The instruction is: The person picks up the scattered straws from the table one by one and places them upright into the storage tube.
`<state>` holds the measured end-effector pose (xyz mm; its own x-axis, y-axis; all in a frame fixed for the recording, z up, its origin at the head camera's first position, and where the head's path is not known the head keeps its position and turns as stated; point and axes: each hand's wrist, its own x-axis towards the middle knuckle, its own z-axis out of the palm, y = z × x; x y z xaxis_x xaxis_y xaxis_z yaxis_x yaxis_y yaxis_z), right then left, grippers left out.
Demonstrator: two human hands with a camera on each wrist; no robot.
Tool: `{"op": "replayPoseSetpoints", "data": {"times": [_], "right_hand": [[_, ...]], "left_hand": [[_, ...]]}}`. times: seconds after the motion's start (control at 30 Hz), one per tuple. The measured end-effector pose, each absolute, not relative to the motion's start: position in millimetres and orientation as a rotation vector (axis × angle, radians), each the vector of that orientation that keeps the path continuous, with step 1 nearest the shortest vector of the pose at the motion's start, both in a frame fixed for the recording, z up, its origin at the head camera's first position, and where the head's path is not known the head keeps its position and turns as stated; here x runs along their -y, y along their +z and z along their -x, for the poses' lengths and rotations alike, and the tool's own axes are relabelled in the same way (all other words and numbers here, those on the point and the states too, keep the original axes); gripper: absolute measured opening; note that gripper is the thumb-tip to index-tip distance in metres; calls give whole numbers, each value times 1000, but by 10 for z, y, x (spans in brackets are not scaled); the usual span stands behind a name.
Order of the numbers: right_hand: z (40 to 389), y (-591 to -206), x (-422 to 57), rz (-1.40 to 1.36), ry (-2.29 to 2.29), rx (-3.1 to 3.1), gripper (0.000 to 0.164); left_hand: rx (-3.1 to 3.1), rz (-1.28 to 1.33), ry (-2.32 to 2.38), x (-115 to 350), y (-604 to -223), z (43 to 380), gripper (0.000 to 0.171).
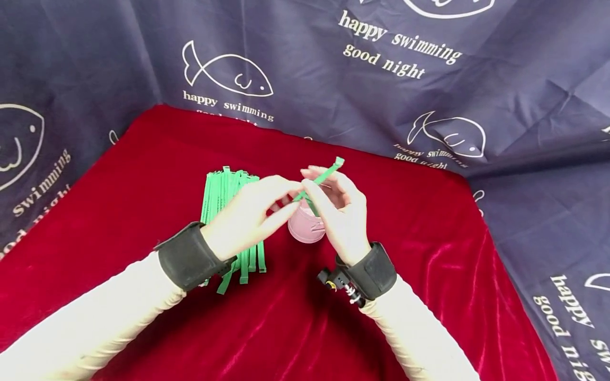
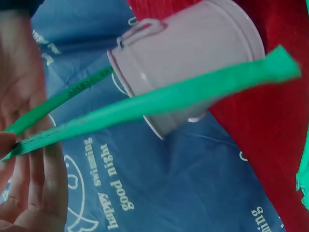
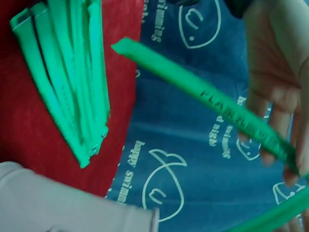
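Observation:
Above the mouth of a small pink bucket (image 1: 306,230), both hands meet at green wrapped straws. The left hand (image 1: 259,211) pinches straw ends between thumb and index finger. Beside it, the right hand (image 1: 340,211) holds a straw (image 1: 326,173) under its thumb, the straw's far end pointing up and right. A second straw (image 2: 67,94) slopes from the fingers into the bucket in the left wrist view. In the right wrist view a printed straw (image 3: 207,96) runs into the fingers at right; another crosses the lower right corner. Which straw each hand grips is partly hidden.
A pile of green wrapped straws (image 1: 224,185) lies left of the bucket, partly beneath the left forearm. Red velvet cloth (image 1: 267,338) covers the table. Blue curtains (image 1: 305,79) with fish prints hang behind and at the sides.

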<state>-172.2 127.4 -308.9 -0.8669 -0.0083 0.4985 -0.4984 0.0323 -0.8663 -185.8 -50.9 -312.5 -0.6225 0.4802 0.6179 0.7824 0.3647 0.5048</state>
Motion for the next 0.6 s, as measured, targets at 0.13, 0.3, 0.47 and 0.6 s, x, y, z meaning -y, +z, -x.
{"op": "replayPoseSetpoints", "data": {"times": [0.13,0.3,0.47,0.6], "right_hand": [[1663,-3027,-1258,-492,1911,1841,14],[1693,-2922,-1335,-485,1853,1684,12],[1742,-2804,-1462,-448,1792,1575,3],[1789,-2732,-1563,-435,1799,1464,4]], "left_hand": [[2242,1148,-1115,519,-3183,1874,28],[2468,973,-1108,729,-3297,2023,27],[2771,742,-936,1050,-3473,2223,33],[2918,617,-768,1249,-3659,2351,36]]}}
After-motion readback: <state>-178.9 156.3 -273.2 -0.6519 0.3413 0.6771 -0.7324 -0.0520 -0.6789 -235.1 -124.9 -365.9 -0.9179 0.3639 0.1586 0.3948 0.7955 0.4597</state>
